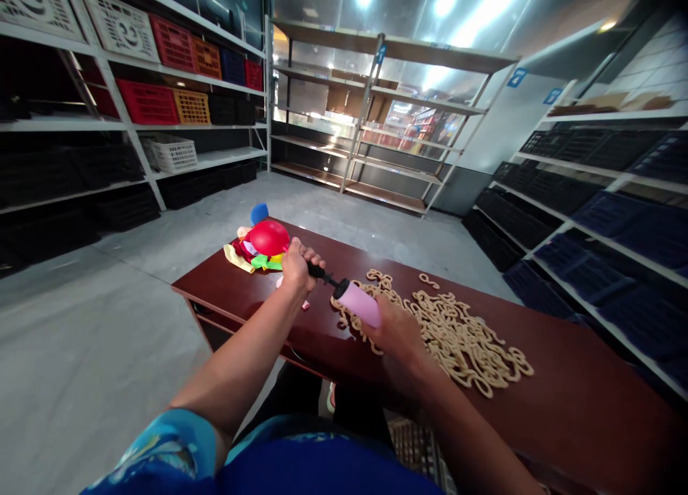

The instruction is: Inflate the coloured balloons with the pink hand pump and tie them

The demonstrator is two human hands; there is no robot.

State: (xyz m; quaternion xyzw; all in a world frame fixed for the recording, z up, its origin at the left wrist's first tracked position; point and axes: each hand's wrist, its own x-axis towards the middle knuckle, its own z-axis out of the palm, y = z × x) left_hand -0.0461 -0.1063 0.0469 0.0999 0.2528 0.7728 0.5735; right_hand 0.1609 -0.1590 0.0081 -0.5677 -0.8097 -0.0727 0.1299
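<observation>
A pink balloon pump point(359, 303) with a black end lies slantwise between my hands, above the table. My right hand point(396, 329) is wrapped round its pink barrel. My left hand point(299, 266) is closed round the black part at the other end, where a red balloon point(269, 237), partly inflated, sticks out beyond the fingers. The balloon's neck is hidden by that hand. Beneath and behind the balloon lie several limp balloons point(240, 257) in cream, green, yellow and dark red. Small pink pieces lie on the table near my left wrist.
Many beige loop-shaped pieces point(462, 337) are heaped across the right half of the brown table point(570, 380). A blue rounded object point(259, 213) is at the table's far left corner. Shelves with crates point(147, 102) line the left and right; a metal rack point(370, 101) stands behind.
</observation>
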